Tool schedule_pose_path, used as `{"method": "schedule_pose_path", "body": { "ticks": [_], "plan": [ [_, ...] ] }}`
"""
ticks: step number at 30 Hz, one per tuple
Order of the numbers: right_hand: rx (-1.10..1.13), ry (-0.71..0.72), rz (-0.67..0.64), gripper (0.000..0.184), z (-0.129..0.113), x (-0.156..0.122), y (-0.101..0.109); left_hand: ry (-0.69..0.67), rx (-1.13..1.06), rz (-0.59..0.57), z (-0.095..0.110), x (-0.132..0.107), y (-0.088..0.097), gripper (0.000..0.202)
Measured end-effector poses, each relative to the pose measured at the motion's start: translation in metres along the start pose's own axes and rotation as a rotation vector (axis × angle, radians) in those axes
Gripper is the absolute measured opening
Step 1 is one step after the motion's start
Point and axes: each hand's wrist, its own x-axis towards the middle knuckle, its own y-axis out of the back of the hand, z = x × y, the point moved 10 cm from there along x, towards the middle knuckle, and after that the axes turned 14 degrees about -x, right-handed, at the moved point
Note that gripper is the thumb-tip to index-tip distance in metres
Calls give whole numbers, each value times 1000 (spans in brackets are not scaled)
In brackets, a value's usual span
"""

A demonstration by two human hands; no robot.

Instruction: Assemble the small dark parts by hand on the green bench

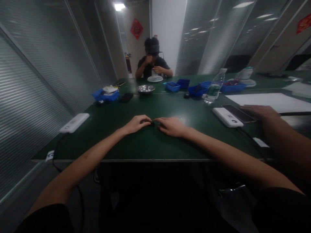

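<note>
A small black object [152, 123], too small and blurred to name, lies low at the green table [136, 147] between my two hands. My left hand [139, 124] comes from the left with thumb and fingers closed on its near side. From the other side my right hand [171, 126] reaches toward it with fingers apart, resting low over the table. Its fingertips are right beside the object; whether they touch it I cannot tell.
White power banks [74, 123] with cables lie at left and right. Across stand a metal bowl [146, 90], blue trays [173, 86] and a water bottle [215, 87]. A co-worker's hand [261, 111] rests at right near a phone [238, 113]; another person sits opposite.
</note>
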Motion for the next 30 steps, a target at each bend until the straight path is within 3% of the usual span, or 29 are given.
{"method": "schedule_pose_path", "body": {
  "ticks": [19, 30],
  "plan": [
    [22, 6, -3, 49, -3, -1, 5, -5, -13, -10, 2, 1, -6, 34],
    [4, -2, -20, 51, -2, -1, 4, 2, -1, 38, -4, 1, 1, 30]
  ]
}}
